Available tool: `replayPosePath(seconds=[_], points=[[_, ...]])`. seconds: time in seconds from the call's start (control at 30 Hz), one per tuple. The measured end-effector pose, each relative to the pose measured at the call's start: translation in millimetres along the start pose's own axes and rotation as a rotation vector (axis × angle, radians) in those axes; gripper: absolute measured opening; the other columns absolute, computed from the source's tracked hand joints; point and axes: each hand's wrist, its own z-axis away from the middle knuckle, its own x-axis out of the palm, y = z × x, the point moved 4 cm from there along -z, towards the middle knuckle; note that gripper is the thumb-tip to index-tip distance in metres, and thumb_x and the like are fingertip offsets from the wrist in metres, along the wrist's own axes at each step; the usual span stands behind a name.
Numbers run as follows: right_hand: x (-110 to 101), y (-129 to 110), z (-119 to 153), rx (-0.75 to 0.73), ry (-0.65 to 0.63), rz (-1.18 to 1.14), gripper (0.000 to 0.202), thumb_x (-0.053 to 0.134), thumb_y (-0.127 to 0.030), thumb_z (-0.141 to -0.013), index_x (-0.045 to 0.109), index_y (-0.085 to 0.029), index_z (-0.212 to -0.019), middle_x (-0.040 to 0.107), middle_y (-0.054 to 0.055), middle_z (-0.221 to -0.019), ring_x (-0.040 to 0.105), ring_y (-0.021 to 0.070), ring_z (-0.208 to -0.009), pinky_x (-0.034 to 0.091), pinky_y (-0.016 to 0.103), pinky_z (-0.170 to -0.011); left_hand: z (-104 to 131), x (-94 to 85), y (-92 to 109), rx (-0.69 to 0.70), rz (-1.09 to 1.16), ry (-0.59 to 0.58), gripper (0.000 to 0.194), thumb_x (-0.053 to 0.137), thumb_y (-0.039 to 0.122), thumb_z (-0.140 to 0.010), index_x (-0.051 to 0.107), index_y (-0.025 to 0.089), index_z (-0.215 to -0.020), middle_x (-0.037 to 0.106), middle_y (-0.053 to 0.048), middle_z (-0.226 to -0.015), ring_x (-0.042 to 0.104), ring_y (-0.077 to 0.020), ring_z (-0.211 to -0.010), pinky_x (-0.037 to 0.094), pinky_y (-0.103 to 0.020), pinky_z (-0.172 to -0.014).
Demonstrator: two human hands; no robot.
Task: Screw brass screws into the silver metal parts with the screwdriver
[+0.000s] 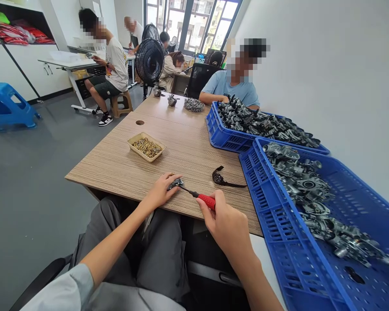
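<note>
Near the table's front edge, my left hand (161,190) is closed around a small grey metal part (176,183), which its fingers partly cover. My right hand (227,220) grips a screwdriver (206,201) by its red handle. The screwdriver's dark shaft points left, and its tip meets the metal part or lies right beside it; I cannot tell which. Beyond my left hand sits a cream tray (132,147) of small brass-coloured screws (147,147). A black wristwatch (218,178) lies on the tabletop beyond my right hand.
To the right, a blue crate (278,216) holds grey metal castings (307,185). Behind it stands another blue crate (218,129) heaped with metal and black parts. Further metal parts (193,104) lie at the table's far end, near a person in a blue shirt (233,86). A fan (150,61) stands beyond.
</note>
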Motion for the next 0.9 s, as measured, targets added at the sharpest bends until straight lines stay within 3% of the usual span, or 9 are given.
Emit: replayPosePath(seconds=[0.07,0.2,0.27,0.47,0.53,0.63,0.7,0.8,0.9], points=[[-0.7,-1.3,0.1,-0.002,-0.005,-0.033,0.029,0.044,-0.05,-0.106,0.054,-0.023,-0.103,0.072,0.005,-0.067,0.071,0.027,-0.056,0.032,0.029,-0.048,-0.2,0.2,-0.4,-0.003,-0.002,0.001,0.047,0.059,0.029,-0.099,0.057,0.023,-0.146,0.06,-0.013,-0.134,0.058,-0.0282,-0.128,0.046,-0.046,-0.113],[-8.4,-2.1,-0.6,-0.126,-0.107,-0.294,0.02,0.042,-0.034,-0.106,0.048,-0.025,-0.123,0.078,0.009,-0.105,0.077,0.0259,-0.081,0.049,0.031,-0.064,-0.2,0.8,-1.8,-0.005,-0.004,0.005,0.047,0.059,0.027,-0.098,0.057,0.025,-0.145,0.06,-0.012,-0.135,0.057,-0.0279,-0.13,0.045,-0.046,-0.115],[-9.4,-2.5,-1.0,-0.169,-0.142,-0.342,0.016,0.04,-0.028,-0.105,0.048,-0.026,-0.119,0.076,0.009,-0.113,0.077,0.0248,-0.09,0.05,0.031,-0.069,-0.2,1.0,-2.3,-0.006,-0.005,0.006,0.047,0.059,0.027,-0.098,0.057,0.025,-0.145,0.06,-0.012,-0.134,0.057,-0.0279,-0.13,0.045,-0.046,-0.115],[-1.2,3.4,-2.7,0.065,-0.053,-0.003,0.026,0.044,-0.047,-0.105,0.052,-0.024,-0.098,0.069,0.004,-0.063,0.07,0.0288,-0.056,0.029,0.03,-0.049,-0.5,1.0,-3.0,-0.003,-0.01,0.011,0.046,0.061,0.033,-0.099,0.058,0.024,-0.144,0.06,-0.013,-0.133,0.058,-0.028,-0.128,0.046,-0.045,-0.114],[-1.8,4.9,-2.9,0.064,-0.073,-0.044,0.025,0.045,-0.047,-0.105,0.052,-0.023,-0.103,0.071,0.004,-0.066,0.071,0.028,-0.057,0.031,0.029,-0.05,-1.0,0.0,-2.4,0.007,-0.013,0.014,0.046,0.06,0.034,-0.1,0.058,0.025,-0.145,0.061,-0.012,-0.132,0.059,-0.0273,-0.126,0.047,-0.045,-0.113],[-6.6,3.6,-2.4,-0.064,-0.134,-0.289,0.019,0.044,-0.035,-0.105,0.046,-0.024,-0.121,0.077,0.006,-0.095,0.075,0.0253,-0.078,0.046,0.029,-0.064,-0.6,-1.9,-0.2,0.019,-0.022,0.005,0.045,0.059,0.033,-0.1,0.058,0.025,-0.144,0.061,-0.012,-0.13,0.06,-0.0262,-0.124,0.048,-0.043,-0.111],[-8.6,1.0,-0.6,-0.119,-0.173,-0.372,0.017,0.043,-0.028,-0.104,0.045,-0.025,-0.121,0.076,0.008,-0.108,0.075,0.0246,-0.09,0.049,0.03,-0.072,1.1,-3.0,1.3,0.019,-0.035,0.001,0.044,0.059,0.033,-0.1,0.058,0.023,-0.144,0.061,-0.012,-0.129,0.06,-0.0263,-0.124,0.048,-0.042,-0.111],[-7.1,-1.7,0.5,-0.025,-0.163,-0.236,0.013,0.045,-0.032,-0.106,0.05,-0.023,-0.114,0.076,0.008,-0.096,0.076,0.0272,-0.085,0.044,0.029,-0.066,4.5,-3.8,1.9,0.023,-0.051,-0.003,0.044,0.059,0.034,-0.101,0.058,0.024,-0.143,0.061,-0.012,-0.131,0.06,-0.026,-0.124,0.047,-0.042,-0.111],[-4.4,-0.2,-0.4,0.138,-0.183,-0.041,0.034,0.041,-0.049,-0.108,0.053,-0.018,-0.113,0.075,0.01,-0.08,0.075,0.0299,-0.074,0.039,0.029,-0.058,5.7,-3.8,-0.6,0.022,-0.07,-0.004,0.044,0.059,0.034,-0.101,0.058,0.025,-0.143,0.061,-0.011,-0.132,0.06,-0.026,-0.124,0.047,-0.042,-0.111]])
